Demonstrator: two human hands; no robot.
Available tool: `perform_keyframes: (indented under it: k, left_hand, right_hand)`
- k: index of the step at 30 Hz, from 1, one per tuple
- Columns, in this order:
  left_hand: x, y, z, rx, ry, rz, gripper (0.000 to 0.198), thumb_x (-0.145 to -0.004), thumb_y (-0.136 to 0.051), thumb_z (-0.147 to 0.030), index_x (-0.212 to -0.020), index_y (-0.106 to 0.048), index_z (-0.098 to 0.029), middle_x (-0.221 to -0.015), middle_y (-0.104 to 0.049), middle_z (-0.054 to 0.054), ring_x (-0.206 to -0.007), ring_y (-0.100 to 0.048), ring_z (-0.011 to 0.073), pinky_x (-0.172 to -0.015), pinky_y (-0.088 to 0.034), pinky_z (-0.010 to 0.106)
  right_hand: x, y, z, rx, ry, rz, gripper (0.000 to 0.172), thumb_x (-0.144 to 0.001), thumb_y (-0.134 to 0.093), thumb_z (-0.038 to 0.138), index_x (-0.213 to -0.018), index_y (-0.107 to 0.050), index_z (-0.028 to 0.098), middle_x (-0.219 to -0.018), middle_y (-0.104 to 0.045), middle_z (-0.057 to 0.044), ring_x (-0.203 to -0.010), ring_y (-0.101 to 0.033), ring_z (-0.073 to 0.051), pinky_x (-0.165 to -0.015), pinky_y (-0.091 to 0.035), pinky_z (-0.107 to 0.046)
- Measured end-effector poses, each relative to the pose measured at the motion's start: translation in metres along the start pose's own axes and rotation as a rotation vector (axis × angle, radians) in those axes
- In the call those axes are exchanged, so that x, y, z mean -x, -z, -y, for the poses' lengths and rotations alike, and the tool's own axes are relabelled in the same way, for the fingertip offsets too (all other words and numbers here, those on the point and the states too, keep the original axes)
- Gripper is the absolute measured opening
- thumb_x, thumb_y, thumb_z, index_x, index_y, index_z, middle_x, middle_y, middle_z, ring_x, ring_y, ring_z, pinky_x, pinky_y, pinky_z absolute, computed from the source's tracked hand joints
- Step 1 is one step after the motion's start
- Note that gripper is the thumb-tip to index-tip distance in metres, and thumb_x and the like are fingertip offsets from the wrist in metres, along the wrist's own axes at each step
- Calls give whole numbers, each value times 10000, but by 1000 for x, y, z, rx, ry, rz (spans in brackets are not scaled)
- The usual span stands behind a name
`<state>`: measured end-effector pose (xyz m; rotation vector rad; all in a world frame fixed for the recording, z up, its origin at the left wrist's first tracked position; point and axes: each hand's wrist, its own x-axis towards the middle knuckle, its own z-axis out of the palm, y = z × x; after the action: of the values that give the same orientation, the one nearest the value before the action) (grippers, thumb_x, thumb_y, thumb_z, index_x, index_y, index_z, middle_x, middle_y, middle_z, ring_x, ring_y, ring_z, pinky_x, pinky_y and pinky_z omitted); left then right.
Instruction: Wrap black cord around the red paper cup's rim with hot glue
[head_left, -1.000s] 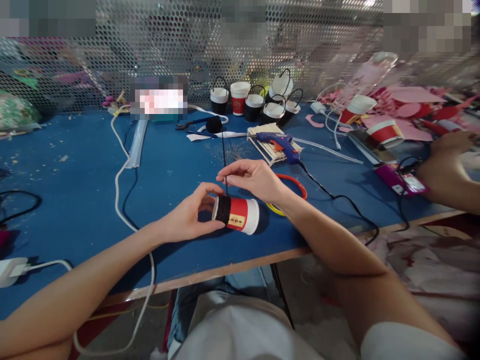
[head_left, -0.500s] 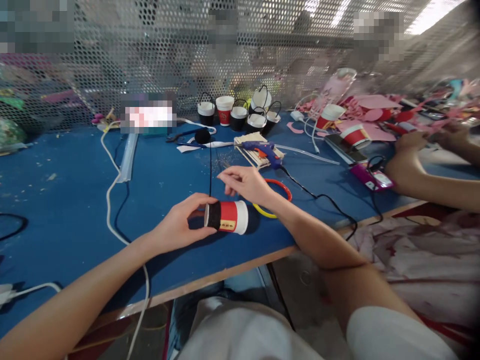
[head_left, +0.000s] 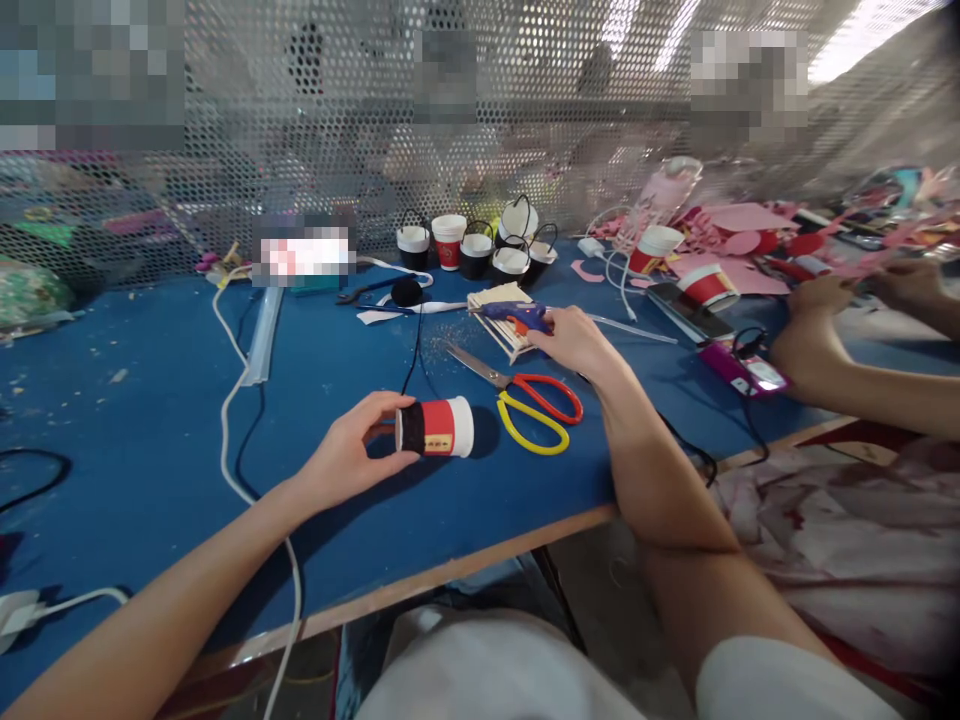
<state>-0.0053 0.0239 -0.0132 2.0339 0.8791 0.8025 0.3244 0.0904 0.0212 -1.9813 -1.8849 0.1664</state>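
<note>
My left hand (head_left: 364, 442) grips a red and white paper cup (head_left: 439, 428) lying on its side, with a black band wrapped round its left end. A black cord (head_left: 418, 350) runs from that cup up to a black ball of yarn (head_left: 406, 292). My right hand (head_left: 577, 342) is closed on the handle of a blue hot glue gun (head_left: 514, 314), whose front part rests over a stack of thin wooden sticks (head_left: 501, 297). Between my hands lie scissors (head_left: 551, 445) with one red and one yellow handle loop.
Several paper cups (head_left: 476, 256), most wrapped in black with cord handles, stand by the mesh screen (head_left: 360, 150). A lit phone (head_left: 306, 256) is at back left. White cables cross the table (head_left: 165, 420). On the right, another person's hands (head_left: 821, 300) are near pink scraps (head_left: 727, 278).
My right hand has moved from near the cord to the glue gun on the right and closed on it. The scissors are now uncovered. The left hand still holds the cup.
</note>
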Motion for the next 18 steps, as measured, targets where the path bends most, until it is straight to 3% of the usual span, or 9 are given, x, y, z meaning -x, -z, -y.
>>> perform_keyframes:
  k: [3,7,12,16,18]
  left_hand:
    - [0,0,0,-11,-8,1,486,-756,-687,-284,-1199,-503,-204,-1221,-513,101,-1092,-572,226,-922,-535,410]
    - [1,1,0,-37,-28,-1,491,-758,-684,-294,-1206,-501,-212,-1225,-513,102,-1080,-577,229,-912,-541,416]
    - [2,3,2,-38,-50,12,480,-767,-675,-292,-1208,-500,-221,-1225,-515,100,-1063,-583,226,-895,-552,409]
    - [2,4,4,-30,-68,10,484,-768,-676,-280,-1215,-499,-221,-1226,-514,103,-1076,-575,225,-892,-553,392]
    - [1,4,5,-25,-67,5,484,-769,-678,-276,-1215,-499,-217,-1222,-513,105,-1083,-570,224,-901,-548,396]
  right_hand:
    - [0,-4,5,-39,-39,-1,127,-707,-608,284,-674,-548,176,-642,-588,-68,-740,-585,-236,-675,-413,-332]
    - [0,-5,8,-141,-128,30,93,-708,-588,243,-743,-580,157,-557,-595,-39,-550,-591,-190,-575,-437,-302]
    - [1,-4,7,-264,-234,37,253,-715,-574,199,-951,-566,109,-488,-587,-12,-412,-562,-165,-460,-443,-275]
    - [3,1,11,-364,-250,75,24,-704,-552,152,-727,-551,148,-442,-550,-5,-374,-522,-129,-413,-426,-244]
    - [4,3,15,-418,-231,83,73,-714,-527,138,-648,-516,168,-458,-537,3,-381,-502,-104,-401,-415,-224]
